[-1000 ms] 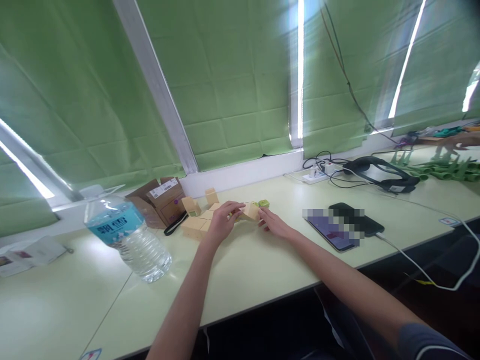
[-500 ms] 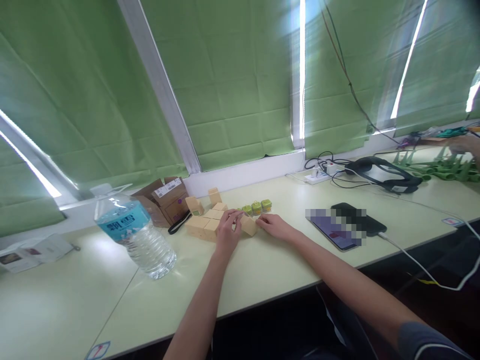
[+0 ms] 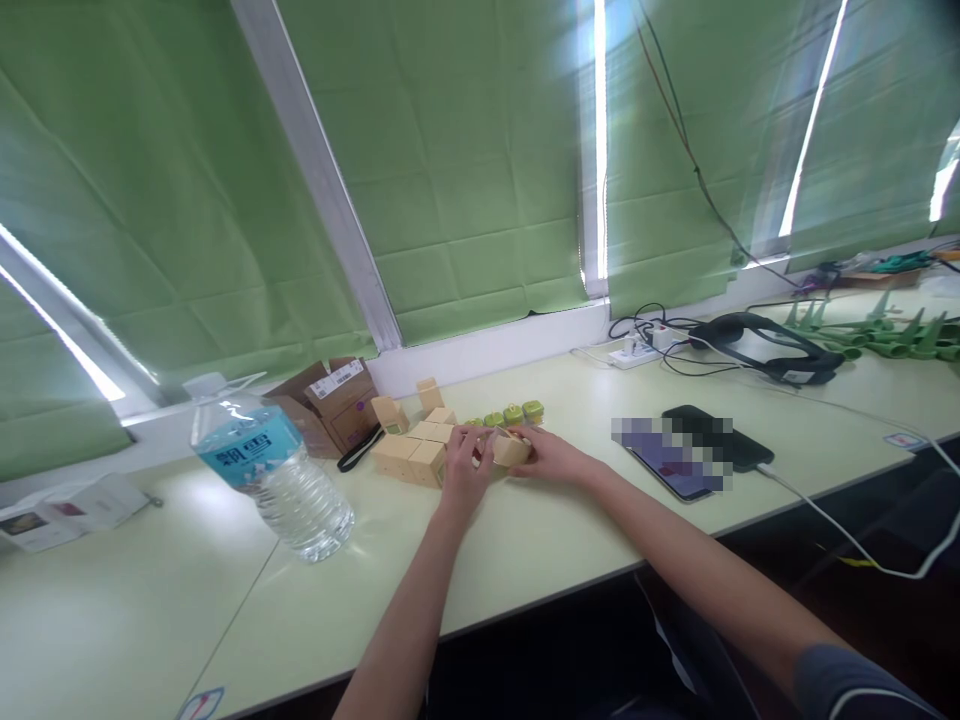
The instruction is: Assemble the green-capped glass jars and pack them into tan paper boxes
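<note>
Both hands meet at a small tan cardboard box [image 3: 511, 450] just above the table. My left hand [image 3: 468, 464] grips its left side, fingers bent over the top edge. My right hand [image 3: 553, 458] holds the right side, thumb and fingers around it. The box is tilted and its top is partly covered by fingers. Left of my left hand stands a cluster of several similar tan boxes [image 3: 409, 456]. Two more boxes with raised flaps, one of them an open box [image 3: 390, 413], sit behind. Beyond my hands is a row of small green-topped packs [image 3: 513, 414].
A large water bottle [image 3: 274, 470] stands at left, beside an open brown carton [image 3: 337, 405]. To the right lie a phone [image 3: 667, 465], a dark phone on a white cable, a black headset [image 3: 772, 345], a power strip [image 3: 632, 355] and green cone-shaped pieces [image 3: 892, 330].
My right hand has closed in on the small box, which has shifted slightly right and been tilted. My left hand has moved right with it. A co-worker's hand at far right has left view.
</note>
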Available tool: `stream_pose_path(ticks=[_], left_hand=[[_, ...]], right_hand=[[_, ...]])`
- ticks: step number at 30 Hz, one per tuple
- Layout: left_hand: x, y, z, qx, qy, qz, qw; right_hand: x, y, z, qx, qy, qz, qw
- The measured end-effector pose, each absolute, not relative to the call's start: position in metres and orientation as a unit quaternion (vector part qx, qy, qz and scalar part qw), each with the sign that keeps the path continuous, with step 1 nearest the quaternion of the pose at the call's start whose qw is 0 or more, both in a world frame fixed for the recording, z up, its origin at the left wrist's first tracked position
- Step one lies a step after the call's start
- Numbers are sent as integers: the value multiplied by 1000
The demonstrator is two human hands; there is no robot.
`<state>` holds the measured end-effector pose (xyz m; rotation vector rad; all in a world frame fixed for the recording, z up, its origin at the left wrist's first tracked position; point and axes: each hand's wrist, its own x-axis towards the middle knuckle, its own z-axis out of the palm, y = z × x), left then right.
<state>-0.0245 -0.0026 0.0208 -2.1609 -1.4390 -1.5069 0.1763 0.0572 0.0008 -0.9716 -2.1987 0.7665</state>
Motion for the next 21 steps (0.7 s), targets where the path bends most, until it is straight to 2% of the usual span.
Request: stream_pose_path(ticks=[5,11,18,21], left_hand=[[-22,-7,25,-720,-443,-532,49],[-36,0,22,-666,-487,-565,-14],[-29,-5,20,-701,-542,-430,-172],[-24,-7,19,-711,-511,-428,-224]], right_hand=[[175,55,6,-364,-818,321,309],[176,50,14,-344,-825,320,315],[176,52,10,-306,-809,374,335],[175,53,10,-305,-811,358,347]])
